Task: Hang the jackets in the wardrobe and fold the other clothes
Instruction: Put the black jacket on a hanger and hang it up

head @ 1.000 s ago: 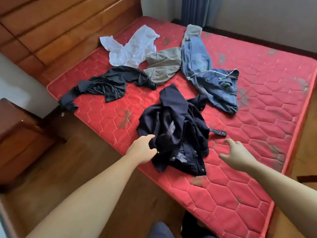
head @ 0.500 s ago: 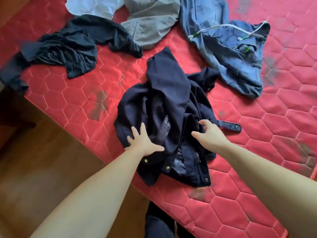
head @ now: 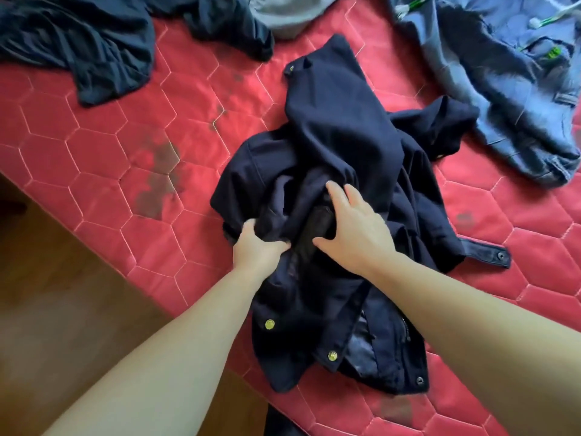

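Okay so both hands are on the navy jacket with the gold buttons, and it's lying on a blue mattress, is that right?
Not quite: the mattress is red, with a quilted hexagon pattern, not blue. The head view shows it. The rest holds: the left hand and the right hand are both on the navy jacket, which has gold buttons and lies on that mattress.

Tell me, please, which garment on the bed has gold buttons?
The navy jacket under both hands, nearest the mattress edge. The black garment, grey one and denim one show none.
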Available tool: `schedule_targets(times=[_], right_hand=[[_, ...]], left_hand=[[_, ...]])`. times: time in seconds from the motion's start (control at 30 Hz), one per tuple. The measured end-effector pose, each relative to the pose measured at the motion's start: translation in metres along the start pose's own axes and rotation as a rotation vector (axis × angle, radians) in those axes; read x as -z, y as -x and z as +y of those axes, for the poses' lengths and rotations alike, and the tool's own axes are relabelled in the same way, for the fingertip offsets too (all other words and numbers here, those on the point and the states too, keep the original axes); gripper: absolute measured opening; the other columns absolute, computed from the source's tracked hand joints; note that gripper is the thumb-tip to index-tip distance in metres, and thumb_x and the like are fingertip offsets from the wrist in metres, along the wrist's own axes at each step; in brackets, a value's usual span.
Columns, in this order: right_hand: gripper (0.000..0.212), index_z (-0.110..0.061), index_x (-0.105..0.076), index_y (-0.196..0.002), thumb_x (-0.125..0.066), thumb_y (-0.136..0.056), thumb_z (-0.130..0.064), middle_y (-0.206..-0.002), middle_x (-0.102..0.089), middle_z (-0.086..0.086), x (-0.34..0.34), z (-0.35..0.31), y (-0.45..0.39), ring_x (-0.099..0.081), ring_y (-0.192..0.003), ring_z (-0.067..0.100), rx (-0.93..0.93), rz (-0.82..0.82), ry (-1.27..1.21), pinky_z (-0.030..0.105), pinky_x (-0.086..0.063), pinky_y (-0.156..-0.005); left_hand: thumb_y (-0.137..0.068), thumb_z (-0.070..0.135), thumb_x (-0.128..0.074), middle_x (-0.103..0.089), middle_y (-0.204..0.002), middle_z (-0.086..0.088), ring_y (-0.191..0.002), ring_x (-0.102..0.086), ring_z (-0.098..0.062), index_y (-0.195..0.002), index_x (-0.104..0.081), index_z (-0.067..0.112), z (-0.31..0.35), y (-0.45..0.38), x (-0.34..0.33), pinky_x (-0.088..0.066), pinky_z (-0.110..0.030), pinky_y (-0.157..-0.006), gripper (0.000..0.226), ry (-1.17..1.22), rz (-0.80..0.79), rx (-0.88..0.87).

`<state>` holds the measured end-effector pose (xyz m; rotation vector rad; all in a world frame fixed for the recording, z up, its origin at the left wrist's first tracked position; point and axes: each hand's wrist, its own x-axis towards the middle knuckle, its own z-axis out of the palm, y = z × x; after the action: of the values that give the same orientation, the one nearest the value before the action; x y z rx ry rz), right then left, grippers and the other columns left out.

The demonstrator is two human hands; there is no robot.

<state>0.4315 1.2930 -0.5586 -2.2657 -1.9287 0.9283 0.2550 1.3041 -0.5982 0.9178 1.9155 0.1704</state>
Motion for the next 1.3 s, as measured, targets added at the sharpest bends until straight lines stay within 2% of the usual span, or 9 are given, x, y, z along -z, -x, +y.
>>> schedule_targets(times=[0.07,0.17,0.4,0.5,0.57,0.7,0.9,1.03,1.3], right_hand=[[0.094,-0.027,-0.012,-0.149,-0.072,-0.078,-0.04,-0.133,-0.048,0.008,0.004,0.001,-0.003,-0.055,-0.11,0.032,-0.071,0.011,-0.034,0.046,-0.05,-0.085],[0.093,-0.029,-0.01,-0.15,-0.068,-0.078,-0.034,-0.123,-0.053,0.008,0.028,0.003,0.0,-0.06,-0.099,0.031,-0.137,-0.039,-0.113,0.039,-0.051,-0.073],[0.115,-0.029,-0.024,-0.151,-0.073,-0.05,-0.056,-0.156,-0.023,0.005,0.174,-0.013,0.044,-0.025,-0.141,0.031,0.252,0.072,-0.031,0.052,-0.033,-0.108],[0.095,-0.02,-0.053,-0.129,-0.078,-0.047,-0.06,-0.143,-0.046,0.001,0.245,-0.015,0.075,-0.041,-0.134,0.024,0.341,0.108,-0.086,0.051,-0.039,-0.103],[0.061,-0.023,-0.059,-0.113,-0.086,-0.059,-0.029,-0.118,-0.062,-0.003,0.286,-0.011,0.104,-0.058,-0.112,0.018,0.336,0.079,-0.2,0.044,-0.047,-0.093],[0.01,-0.007,-0.061,-0.073,-0.065,-0.078,0.001,-0.066,-0.051,-0.013,0.358,-0.012,0.164,-0.045,-0.066,0.001,0.318,0.148,-0.492,0.018,-0.038,-0.057],[0.028,-0.011,-0.056,-0.063,-0.049,-0.087,0.003,-0.058,-0.048,-0.014,0.47,-0.059,0.247,-0.039,-0.054,-0.001,0.317,0.593,-0.728,0.021,-0.034,-0.048],[0.018,0.003,-0.061,-0.08,-0.044,-0.084,-0.001,-0.07,-0.054,0.003,0.516,-0.098,0.288,-0.049,-0.062,0.012,0.399,0.645,-0.788,0.024,-0.039,-0.054],[0.015,-0.001,-0.058,-0.071,-0.061,-0.078,-0.013,-0.065,-0.045,0.005,0.554,-0.082,0.33,-0.041,-0.062,0.015,0.301,0.858,-0.671,0.029,-0.032,-0.056]], left_hand=[[-0.075,0.008,-0.077,-0.072,-0.097,0.0,-0.097,-0.066,-0.022,-0.102,-0.069,0.017,0.013,0.005,0.012,-0.054,-0.031,-0.084,0.03,0.076,-0.124,-0.04],[-0.072,-0.009,-0.069,-0.071,-0.082,-0.002,-0.083,-0.065,-0.022,-0.083,-0.069,0.012,0.054,0.029,0.028,-0.055,-0.029,-0.07,0.024,0.177,-0.284,-0.125],[-0.056,-0.004,-0.066,-0.067,-0.073,0.0,-0.068,-0.063,-0.014,-0.084,-0.067,0.008,0.188,0.141,0.091,-0.051,-0.026,-0.062,0.031,0.11,-0.623,-0.621],[-0.054,-0.011,-0.061,-0.058,-0.069,-0.002,-0.061,-0.055,-0.009,-0.081,-0.06,-0.002,0.23,0.205,0.125,-0.044,-0.021,-0.056,0.029,0.088,-0.716,-0.798],[-0.056,-0.016,-0.058,-0.051,-0.067,-0.007,-0.059,-0.051,-0.013,-0.079,-0.054,-0.012,0.253,0.252,0.148,-0.041,-0.021,-0.052,0.023,0.044,-0.727,-0.911],[-0.057,-0.008,-0.059,-0.056,-0.062,-0.007,-0.059,-0.056,-0.018,-0.068,-0.058,0.002,0.298,0.347,0.191,-0.044,-0.029,-0.053,0.014,-0.041,-0.607,-1.137],[-0.07,0.011,-0.079,-0.063,-0.115,0.008,-0.104,-0.062,-0.009,-0.125,-0.05,0.03,0.345,0.434,0.246,-0.053,-0.021,-0.08,0.065,-0.056,-0.132,-1.224],[-0.058,0.044,-0.089,-0.042,-0.136,0.024,-0.124,-0.042,0.012,-0.14,-0.027,0.045,0.336,0.474,0.233,-0.037,-0.005,-0.096,0.103,-0.177,-0.118,-1.424],[-0.089,0.016,-0.066,-0.07,-0.081,0.008,-0.07,-0.061,0.002,-0.094,-0.071,0.018,0.357,0.502,0.214,-0.051,-0.022,-0.069,0.008,0.124,0.109,-1.417]])
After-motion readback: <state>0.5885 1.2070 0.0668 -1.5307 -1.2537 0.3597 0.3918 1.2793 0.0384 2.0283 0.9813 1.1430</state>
